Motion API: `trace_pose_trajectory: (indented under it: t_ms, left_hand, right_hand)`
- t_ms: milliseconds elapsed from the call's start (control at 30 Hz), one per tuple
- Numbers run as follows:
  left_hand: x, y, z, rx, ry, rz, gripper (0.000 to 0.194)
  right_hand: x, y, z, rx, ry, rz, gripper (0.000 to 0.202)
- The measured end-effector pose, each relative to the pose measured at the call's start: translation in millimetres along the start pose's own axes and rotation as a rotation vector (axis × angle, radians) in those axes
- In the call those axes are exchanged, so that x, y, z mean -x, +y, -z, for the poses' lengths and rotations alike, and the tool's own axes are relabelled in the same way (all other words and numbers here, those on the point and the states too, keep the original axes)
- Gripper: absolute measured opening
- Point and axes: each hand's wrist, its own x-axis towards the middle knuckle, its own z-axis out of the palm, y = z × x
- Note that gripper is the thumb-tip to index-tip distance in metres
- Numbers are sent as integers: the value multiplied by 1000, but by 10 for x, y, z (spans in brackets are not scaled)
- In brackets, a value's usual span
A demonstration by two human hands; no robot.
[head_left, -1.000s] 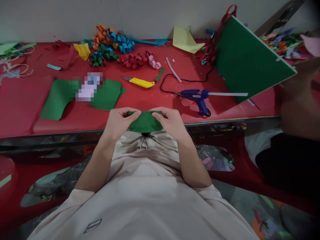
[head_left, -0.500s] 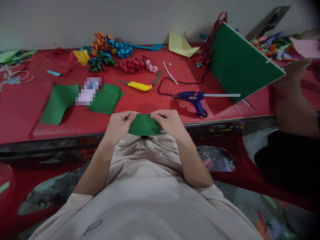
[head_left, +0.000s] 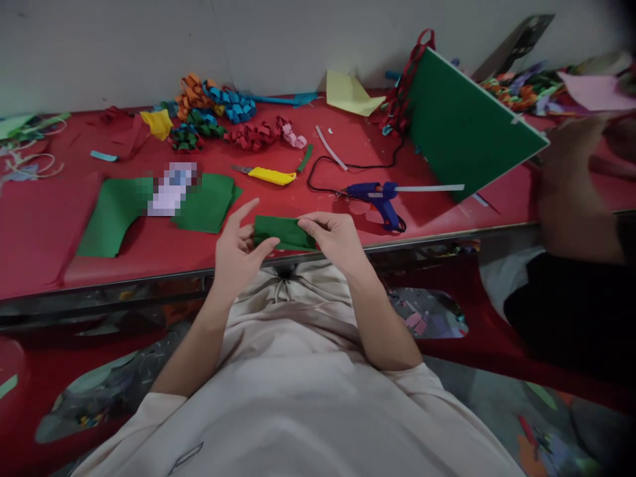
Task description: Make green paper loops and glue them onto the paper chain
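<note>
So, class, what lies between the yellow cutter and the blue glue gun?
In the head view, a loop of black cord lies between the yellow cutter and the blue glue gun, with a green strip beside the cutter's end.

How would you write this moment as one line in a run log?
right hand: pinching green paper | left hand: open at paper's left end, contact unclear | yellow cutter, blue glue gun: lying on red table

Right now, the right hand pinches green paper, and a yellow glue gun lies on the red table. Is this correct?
Not quite: the glue gun is blue, not yellow, as the head view shows. It does lie on the red table, and the right hand does pinch green paper.
</note>
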Motion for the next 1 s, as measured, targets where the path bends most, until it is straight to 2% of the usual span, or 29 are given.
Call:
trace_pose_trajectory:
  t_ms: [167, 300, 500, 633, 733, 867, 1000]
  left_hand:
    - [-17, 75, -114, -33, 157, 88, 57]
    - [-19, 42, -155, -7, 218, 136, 53]
    - [-32, -49, -136, 103, 133, 238, 60]
    - [-10, -5, -80, 174, 43, 309, 65]
    - [13, 35, -56, 170, 5, 367, 54]
    - [32, 38, -49, 121, 25, 371, 37]
    - [32, 18, -51, 85, 16, 374, 30]
  right_hand:
    - [40, 5, -11, -80, -68, 14, 48]
    - [92, 68, -71, -140, -71, -2, 48]
    - [120, 120, -129, -91, -22, -16, 35]
    - [120, 100, -137, -208, -34, -79, 30]
    - [123, 83, -157, -267, -42, -120, 28]
    - [128, 69, -179, -253, -34, -120, 25]
    - [141, 74, -166, -221, -22, -109, 22]
